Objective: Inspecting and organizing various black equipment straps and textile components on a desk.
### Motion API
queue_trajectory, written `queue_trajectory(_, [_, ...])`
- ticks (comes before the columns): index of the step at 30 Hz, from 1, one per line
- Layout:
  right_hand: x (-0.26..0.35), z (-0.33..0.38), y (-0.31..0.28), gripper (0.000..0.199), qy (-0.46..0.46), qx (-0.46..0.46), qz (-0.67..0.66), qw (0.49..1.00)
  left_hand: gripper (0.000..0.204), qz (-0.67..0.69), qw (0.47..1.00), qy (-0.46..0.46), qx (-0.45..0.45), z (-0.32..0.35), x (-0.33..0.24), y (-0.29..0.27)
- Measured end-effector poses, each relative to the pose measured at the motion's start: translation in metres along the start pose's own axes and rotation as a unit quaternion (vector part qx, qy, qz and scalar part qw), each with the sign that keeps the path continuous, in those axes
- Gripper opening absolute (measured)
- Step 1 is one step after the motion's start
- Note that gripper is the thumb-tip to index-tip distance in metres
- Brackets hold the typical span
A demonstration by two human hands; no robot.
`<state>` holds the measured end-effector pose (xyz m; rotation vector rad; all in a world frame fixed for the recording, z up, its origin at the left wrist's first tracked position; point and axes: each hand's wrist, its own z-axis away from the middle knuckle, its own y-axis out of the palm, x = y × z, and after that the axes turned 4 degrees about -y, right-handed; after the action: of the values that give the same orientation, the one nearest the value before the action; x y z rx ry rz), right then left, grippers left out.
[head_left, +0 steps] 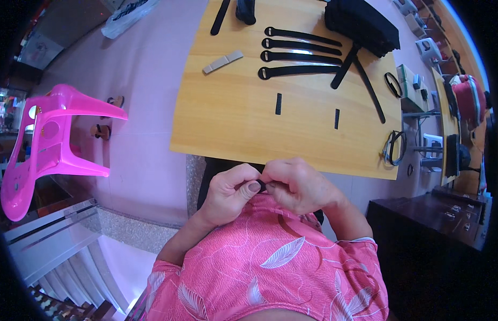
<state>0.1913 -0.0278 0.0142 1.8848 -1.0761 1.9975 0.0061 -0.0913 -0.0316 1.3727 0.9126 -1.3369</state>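
Close to my body, just off the table's near edge, both hands meet at a small black strip (pixel 261 186). My left hand (pixel 230 192) pinches it between thumb and bent fingers. My right hand (pixel 297 184) grips it from the other side, fingers curled. Most of the strip is hidden by my fingers. On the wooden table (pixel 222 117) ahead lie two short black pieces, one left (pixel 278 104) and one right (pixel 337 119). Beyond them, several black straps with looped ends (pixel 302 56) lie in a row.
A thick black bundle of straps (pixel 361 27) rests at the far right of the table, loose straps (pixel 369 88) beside it. A beige clip-like piece (pixel 223 62) lies at left. Coiled bands (pixel 393 148) sit by the right edge. A pink plastic stool (pixel 56 144) lies tipped on the left.
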Motion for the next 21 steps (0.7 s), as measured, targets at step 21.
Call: queue_trajectory(21, [-0.008, -0.018, 0.013, 0.006, 0.058, -0.089, -0.025, 0.994, 0.009, -0.177, 0.983, 0.008, -0.047, -0.015, -0.033, -0.005])
